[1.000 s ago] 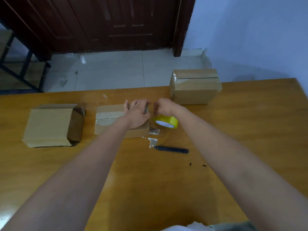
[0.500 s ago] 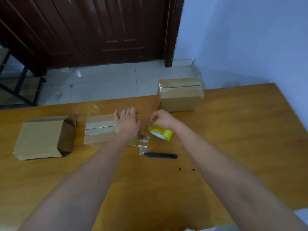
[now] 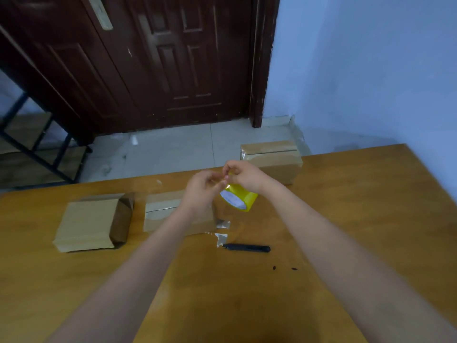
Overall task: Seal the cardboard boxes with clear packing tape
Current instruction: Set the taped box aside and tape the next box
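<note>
The yellow-cored roll of clear tape [image 3: 239,199] is pinched by the right hand [image 3: 244,175]; the left hand [image 3: 204,188] picks at its end. The brown cardboard box [image 3: 92,222] left of the hands is unsealed.

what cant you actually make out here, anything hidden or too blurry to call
All in the head view:
- Right side of the middle box: hidden behind the left hand and forearm.
- Fingertips of both hands: motion-blurred, so whether the left hand pinches the tape end is unclear.
- Upper part of the tape roll: covered by the right hand.
- Inside of the left box: open end in shadow.
- Two dark specks on the table: too small to identify.
</note>
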Motion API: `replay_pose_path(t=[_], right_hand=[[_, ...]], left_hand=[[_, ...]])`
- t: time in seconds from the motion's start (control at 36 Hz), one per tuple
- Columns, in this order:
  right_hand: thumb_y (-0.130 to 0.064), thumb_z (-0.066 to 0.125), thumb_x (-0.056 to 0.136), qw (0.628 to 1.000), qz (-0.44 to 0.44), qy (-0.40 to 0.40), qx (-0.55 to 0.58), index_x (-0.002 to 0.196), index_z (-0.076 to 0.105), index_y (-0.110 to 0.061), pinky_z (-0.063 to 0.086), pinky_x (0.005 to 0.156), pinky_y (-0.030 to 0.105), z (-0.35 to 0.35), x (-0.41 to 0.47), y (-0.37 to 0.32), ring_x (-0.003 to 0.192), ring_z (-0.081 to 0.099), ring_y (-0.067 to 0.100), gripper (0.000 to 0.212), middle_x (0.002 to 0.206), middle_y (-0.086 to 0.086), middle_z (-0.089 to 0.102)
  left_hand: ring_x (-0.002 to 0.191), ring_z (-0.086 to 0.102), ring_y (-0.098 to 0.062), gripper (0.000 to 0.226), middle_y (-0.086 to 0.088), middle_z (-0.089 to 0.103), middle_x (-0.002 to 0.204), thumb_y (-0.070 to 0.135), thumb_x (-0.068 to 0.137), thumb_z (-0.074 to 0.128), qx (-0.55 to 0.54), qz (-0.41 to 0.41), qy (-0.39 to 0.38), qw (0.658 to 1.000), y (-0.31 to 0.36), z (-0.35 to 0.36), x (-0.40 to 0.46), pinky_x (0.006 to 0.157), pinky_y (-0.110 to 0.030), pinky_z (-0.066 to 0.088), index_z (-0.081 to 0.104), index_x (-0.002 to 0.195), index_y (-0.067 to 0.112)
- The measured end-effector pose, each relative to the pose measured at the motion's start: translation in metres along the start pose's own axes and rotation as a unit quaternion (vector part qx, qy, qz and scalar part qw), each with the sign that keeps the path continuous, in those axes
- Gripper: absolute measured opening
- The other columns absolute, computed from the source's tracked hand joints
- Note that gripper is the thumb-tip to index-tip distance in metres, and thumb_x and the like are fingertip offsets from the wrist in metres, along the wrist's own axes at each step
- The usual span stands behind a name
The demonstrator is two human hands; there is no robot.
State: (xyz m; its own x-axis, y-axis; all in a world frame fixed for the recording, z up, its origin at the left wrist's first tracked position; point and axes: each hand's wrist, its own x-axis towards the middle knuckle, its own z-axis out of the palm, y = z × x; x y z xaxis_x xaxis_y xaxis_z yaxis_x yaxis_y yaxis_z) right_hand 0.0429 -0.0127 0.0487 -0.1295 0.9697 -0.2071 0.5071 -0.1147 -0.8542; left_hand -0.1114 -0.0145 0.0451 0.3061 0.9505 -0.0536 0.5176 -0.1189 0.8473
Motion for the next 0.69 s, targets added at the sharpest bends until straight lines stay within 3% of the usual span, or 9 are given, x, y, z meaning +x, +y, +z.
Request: replay_pose_path(t=[0.14, 0.19, 0.25, 0.31, 0.39, 0.44, 0.53, 0.64, 0.69], right_hand=[[-0.006, 0.06, 0.087, 0.999, -0.026, 0.026, -0.011, 0.075, 0.053, -0.022, 0.033, 0.062, 0.017, -0.002, -0.006, -0.025, 0.063, 0.04, 0.0, 0.021, 0.069, -0.014, 0.048], [-0.007, 0.059, 0.088, 0.998, -0.044, 0.033, -0.021, 0.076, 0.054, -0.023, 0.033, 0.065, 0.022, -0.003, -0.008, -0.035, 0.063, 0.04, -0.002, 0.021, 0.07, -0.015, 0.048], [-0.007, 0.057, 0.091, 0.998, -0.05, 0.036, -0.016, 0.094, 0.061, -0.019, 0.038, 0.073, 0.022, -0.004, -0.011, -0.044, 0.074, 0.048, -0.001, 0.012, 0.081, -0.014, 0.054], [-0.01, 0.06, 0.091, 0.997, -0.042, 0.035, 0.054, 0.129, 0.052, -0.021, 0.044, 0.083, 0.018, -0.007, -0.017, -0.053, 0.087, 0.056, 0.005, 0.04, 0.096, -0.011, 0.059], [-0.011, 0.062, 0.091, 0.983, -0.006, 0.021, 0.183, 0.146, 0.027, -0.027, 0.047, 0.064, 0.011, -0.017, -0.031, -0.062, 0.071, 0.058, 0.006, 0.067, 0.086, -0.003, 0.06], [-0.007, 0.059, 0.091, 0.975, -0.008, 0.011, 0.223, 0.143, 0.034, -0.015, 0.047, 0.059, 0.012, -0.025, -0.039, -0.07, 0.068, 0.059, 0.007, 0.059, 0.086, 0.001, 0.06], [-0.006, 0.059, 0.09, 0.981, -0.048, -0.009, 0.185, 0.127, 0.05, -0.006, 0.049, 0.062, 0.014, -0.035, -0.049, -0.09, 0.073, 0.061, 0.008, 0.038, 0.09, 0.001, 0.061], [-0.012, 0.06, 0.091, 0.989, -0.056, -0.027, 0.13, 0.102, 0.056, -0.007, 0.046, 0.059, 0.014, -0.043, -0.056, -0.112, 0.064, 0.058, 0.001, 0.013, 0.081, 0.0, 0.059], [-0.018, 0.062, 0.09, 0.99, -0.033, -0.031, 0.137, 0.092, 0.057, -0.008, 0.046, 0.056, 0.018, -0.04, -0.06, -0.113, 0.059, 0.057, 0.004, 0.011, 0.075, 0.002, 0.059]], left_hand=[[0.073, 0.052, -0.021, 0.015, -0.009, 0.063, 0.076, 0.016, 0.088, 0.064, 0.06, -0.011, 0.073, 0.995, 0.013, -0.009, 0.0, 0.058, -0.028, 0.027, 0.072, 0.088, 0.003], [0.075, 0.054, -0.023, 0.018, -0.008, 0.063, 0.076, 0.02, 0.09, 0.062, 0.084, 0.002, 0.089, 0.993, 0.016, -0.015, -0.001, 0.058, -0.028, 0.026, 0.07, 0.084, 0.005], [0.073, 0.053, -0.023, 0.02, -0.005, 0.06, 0.074, 0.022, 0.092, 0.061, 0.112, 0.026, 0.106, 0.988, 0.02, -0.021, -0.002, 0.058, -0.03, 0.026, 0.067, 0.08, 0.007], [0.071, 0.052, -0.024, 0.018, -0.007, 0.062, 0.073, 0.018, 0.091, 0.061, 0.114, 0.039, 0.122, 0.985, 0.025, -0.03, 0.0, 0.06, -0.031, 0.029, 0.066, 0.08, 0.005], [0.067, 0.055, -0.024, 0.017, -0.013, 0.062, 0.068, 0.009, 0.088, 0.06, 0.061, 0.003, 0.119, 0.991, 0.03, -0.047, 0.008, 0.061, -0.031, 0.036, 0.066, 0.075, 0.0], [0.054, 0.061, -0.021, 0.022, -0.012, 0.061, 0.059, 0.0, 0.088, 0.056, -0.055, -0.046, 0.108, 0.992, 0.033, -0.057, 0.014, 0.057, -0.027, 0.046, 0.059, 0.067, 0.001], [0.04, 0.06, -0.01, 0.027, -0.002, 0.06, 0.045, -0.008, 0.089, 0.046, -0.205, -0.111, 0.061, 0.971, 0.039, -0.063, 0.015, 0.046, -0.02, 0.051, 0.054, 0.065, 0.001], [0.04, 0.061, -0.011, 0.023, 0.0, 0.061, 0.044, -0.003, 0.088, 0.045, -0.199, -0.142, -0.019, 0.97, 0.048, -0.067, 0.01, 0.052, -0.024, 0.045, 0.057, 0.069, 0.003], [0.041, 0.06, -0.02, 0.026, -0.006, 0.058, 0.042, -0.006, 0.089, 0.043, -0.172, -0.123, -0.026, 0.977, 0.053, -0.07, 0.016, 0.041, -0.024, 0.045, 0.051, 0.064, 0.001]])
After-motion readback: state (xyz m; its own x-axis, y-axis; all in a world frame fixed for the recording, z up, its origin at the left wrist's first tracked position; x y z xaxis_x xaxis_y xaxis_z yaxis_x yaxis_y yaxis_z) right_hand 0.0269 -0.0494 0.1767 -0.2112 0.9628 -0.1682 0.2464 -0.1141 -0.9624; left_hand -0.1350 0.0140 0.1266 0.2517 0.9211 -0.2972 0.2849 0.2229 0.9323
